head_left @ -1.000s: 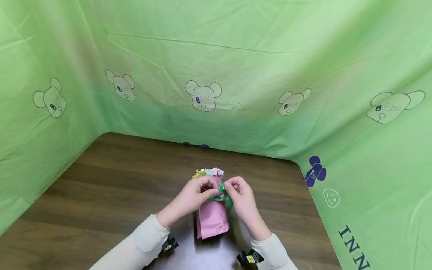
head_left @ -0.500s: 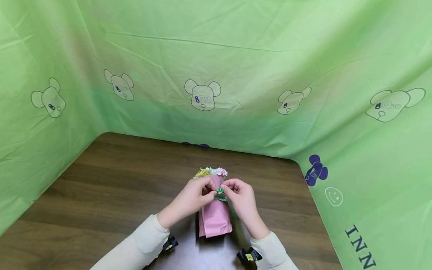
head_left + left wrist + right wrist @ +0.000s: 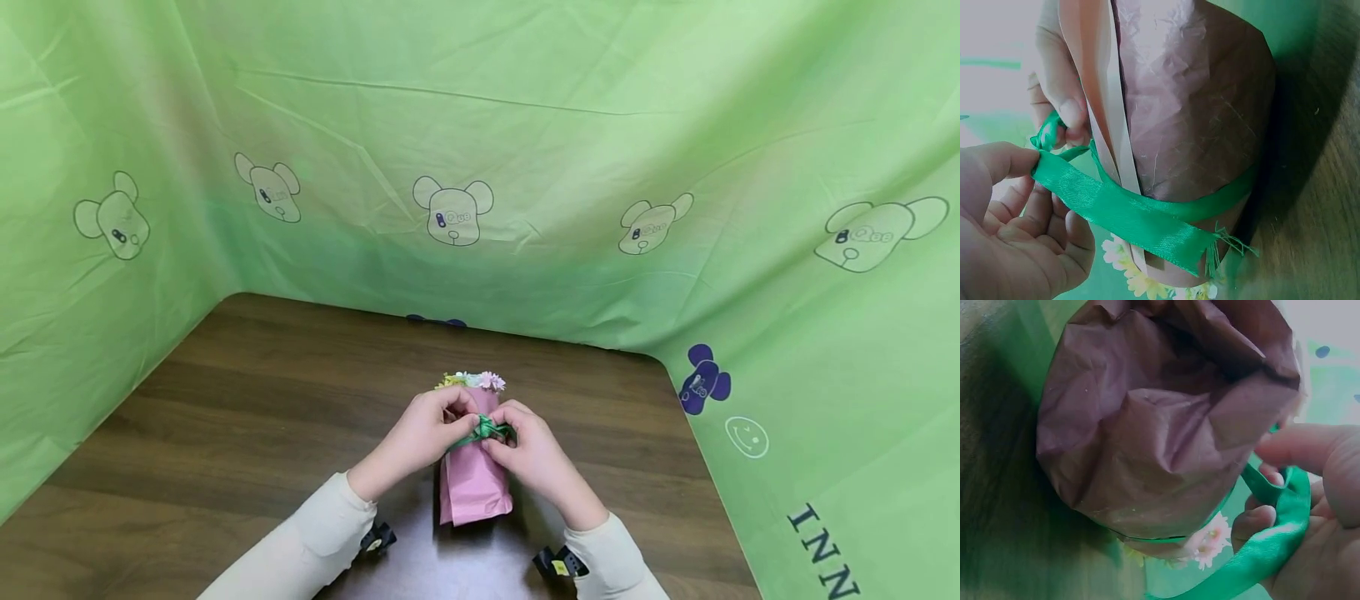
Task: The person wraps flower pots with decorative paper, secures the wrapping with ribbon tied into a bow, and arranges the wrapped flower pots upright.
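Note:
A bouquet wrapped in pink paper (image 3: 476,487) lies on the table, its small yellow, white and pink flowers (image 3: 489,381) pointing away from me. Green ribbon (image 3: 486,427) runs round the wrap and crosses on top. My left hand (image 3: 426,427) pinches the ribbon between thumb and fingers; in the left wrist view a wide ribbon tail (image 3: 1129,219) with a frayed end hangs from that pinch. From the other side, my right hand (image 3: 534,448) grips ribbon close to the crossing. The right wrist view shows another ribbon length (image 3: 1266,547) draped across the right fingers. The crossing itself is partly hidden by fingertips.
Dark wood table (image 3: 300,400) lies under the bouquet. Green cloth (image 3: 450,108) printed with bear heads walls off the back and both sides. Black camera mounts (image 3: 561,565) sit at both wrists, below the cream sleeves.
The hands stay at the bouquet while their fingers shift on the ribbon. My right thumb has moved lower, and more ribbon loops show between the hands now. The bouquet has shifted slightly.

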The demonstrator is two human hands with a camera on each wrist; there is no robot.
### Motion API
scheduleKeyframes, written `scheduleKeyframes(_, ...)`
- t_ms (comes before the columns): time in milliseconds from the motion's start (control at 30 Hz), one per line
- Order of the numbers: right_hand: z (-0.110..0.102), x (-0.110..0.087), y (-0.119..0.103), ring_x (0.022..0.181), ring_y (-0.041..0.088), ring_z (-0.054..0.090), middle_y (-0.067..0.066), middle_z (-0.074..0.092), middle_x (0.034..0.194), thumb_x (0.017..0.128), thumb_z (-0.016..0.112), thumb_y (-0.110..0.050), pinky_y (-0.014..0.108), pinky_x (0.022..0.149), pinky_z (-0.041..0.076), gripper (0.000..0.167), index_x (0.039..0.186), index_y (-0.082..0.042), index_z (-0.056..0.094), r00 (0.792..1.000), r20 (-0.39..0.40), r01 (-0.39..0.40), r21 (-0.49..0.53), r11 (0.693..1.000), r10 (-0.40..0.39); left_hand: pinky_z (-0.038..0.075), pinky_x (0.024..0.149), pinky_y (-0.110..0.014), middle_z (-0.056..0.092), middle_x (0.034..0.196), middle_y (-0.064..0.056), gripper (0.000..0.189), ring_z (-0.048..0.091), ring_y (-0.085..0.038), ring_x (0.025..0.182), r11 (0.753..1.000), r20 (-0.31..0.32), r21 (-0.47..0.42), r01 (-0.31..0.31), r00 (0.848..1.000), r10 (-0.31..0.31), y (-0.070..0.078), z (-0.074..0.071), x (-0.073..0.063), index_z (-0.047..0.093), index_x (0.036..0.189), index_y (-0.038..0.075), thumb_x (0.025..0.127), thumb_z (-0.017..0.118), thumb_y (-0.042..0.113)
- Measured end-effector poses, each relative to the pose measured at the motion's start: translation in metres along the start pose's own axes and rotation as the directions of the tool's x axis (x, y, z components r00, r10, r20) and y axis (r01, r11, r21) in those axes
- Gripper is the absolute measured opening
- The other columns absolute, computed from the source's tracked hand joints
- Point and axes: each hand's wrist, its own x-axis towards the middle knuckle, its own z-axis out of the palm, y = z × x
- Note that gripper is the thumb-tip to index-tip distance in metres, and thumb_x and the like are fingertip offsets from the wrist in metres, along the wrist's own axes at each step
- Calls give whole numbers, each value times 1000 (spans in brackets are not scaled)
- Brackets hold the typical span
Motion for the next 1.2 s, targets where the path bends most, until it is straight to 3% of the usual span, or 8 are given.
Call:
scheduleKeyframes(167,4,0,-3,87,7,60,-9,64,92,82,83,-5,26,79,53,16,84,-15,72,992,-114,54,-20,998,-56,53,70,-25,67,82,9,10,63,-9,78,998,9,-41,42,999,-41,0,2,0,68,88,22,94,71,14)
scheduleKeyframes(400,8,-1,-4,86,9,63,-7,67,92,81,87,-12,25,76,54,18,92,-15,74,941,-289,162,-77,984,-178,50,69,-24,65,82,7,9,61,-10,77,995,7,-75,61,998,-61,1,1,-1,68,88,19,93,70,13)
scheduleKeyframes(600,7,-1,-3,83,9,63,-5,68,91,83,85,-10,20,74,52,17,95,-16,73,909,-333,244,-67,967,-253,48,65,-25,63,82,6,8,58,-11,76,993,13,-91,79,997,-78,0,1,-1,67,89,19,94,71,14)
scheduleKeyframes(700,4,-1,-4,85,11,64,-3,68,93,85,83,-7,21,74,54,14,91,-16,73,912,-320,262,-30,965,-258,47,63,-24,63,82,4,6,56,-11,74,987,30,-129,100,995,-97,-1,0,0,68,90,18,95,71,14)
scheduleKeyframes(867,-4,0,-6,89,14,63,1,66,93,86,82,-7,23,76,51,12,87,-15,73,920,-327,226,-1,974,-214,45,60,-24,62,79,1,4,53,-10,69,973,47,-198,120,993,-113,0,-3,1,70,92,11,95,71,13)
scheduleKeyframes(1000,-8,0,-8,90,19,64,2,67,91,85,82,-9,22,81,49,10,86,-13,73,930,-333,172,26,985,-154,44,57,-24,59,75,1,4,52,-11,65,967,60,-216,131,991,-121,1,-7,2,70,91,9,94,71,12)
scheduleKeyframes(1200,-12,-1,-11,88,16,64,-3,70,87,85,83,-11,29,83,51,10,84,-16,73,946,-321,53,48,997,-35,49,48,-30,58,71,0,4,54,-25,54,959,76,-240,152,988,-138,2,-13,2,70,91,6,94,70,9)
